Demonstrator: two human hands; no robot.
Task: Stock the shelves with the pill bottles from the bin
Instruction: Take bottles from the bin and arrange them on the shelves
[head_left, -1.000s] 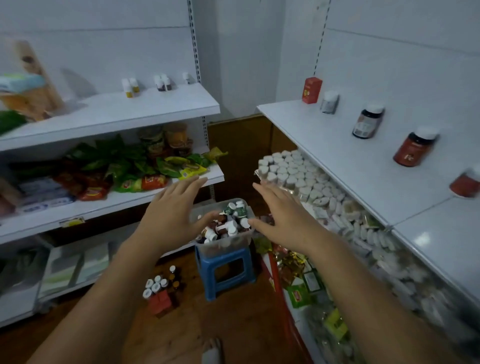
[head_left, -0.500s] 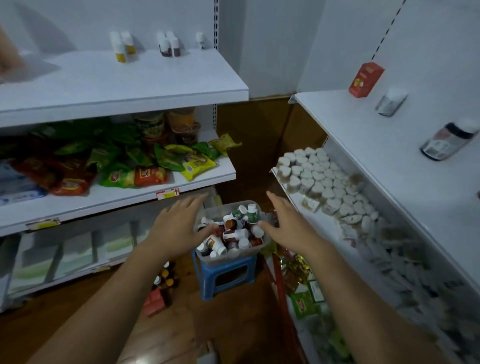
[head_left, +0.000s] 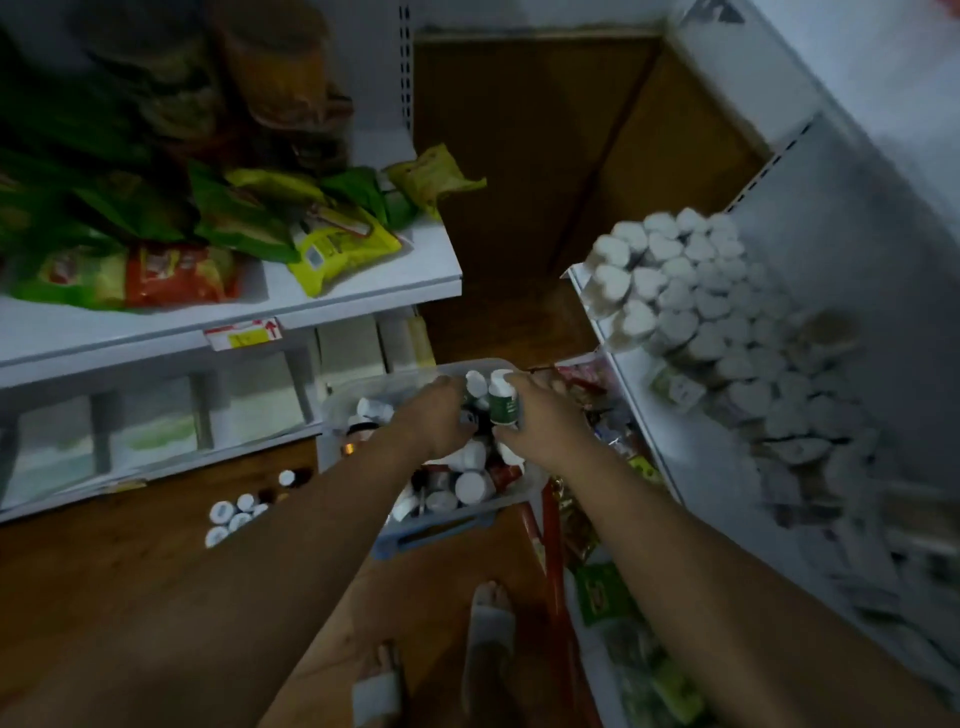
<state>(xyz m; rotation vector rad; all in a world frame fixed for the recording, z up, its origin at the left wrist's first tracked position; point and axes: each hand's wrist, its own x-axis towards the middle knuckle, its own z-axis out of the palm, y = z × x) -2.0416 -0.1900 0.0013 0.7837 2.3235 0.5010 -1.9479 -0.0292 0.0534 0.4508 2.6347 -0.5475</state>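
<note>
Both hands are sitting low in the bin (head_left: 363, 396), which is resting on a blue stool (head_left: 431, 535). I'm seeing open wooden floor (head_left: 130, 571) left of the bin and a dark wooden gap behind it. The left shelf edge (head_left: 363, 293) is overhanging just above and left of the bin, and the right shelf edge (head_left: 615, 374) is running close along the bin's right side.

The right hand (head_left: 543, 423) is curling round a green bottle (head_left: 504, 410), holding it upright over the bin's far end, white cap up. The left hand (head_left: 436, 421) is lying just beside it, fingers bent down among the loose bottles (head_left: 470, 486) filling the bin; I cannot tell whether it is gripping one.

Snack packets (head_left: 332, 244) are crowding the shelf left of the bin, and white heart-shaped lids (head_left: 675, 291) are packing the shelf right of it. A few floor bottles (head_left: 234, 514) are standing left of the bin, a red post (head_left: 551, 525) is rising just right of it, and the person's feet (head_left: 488, 623) are standing in front of it.
</note>
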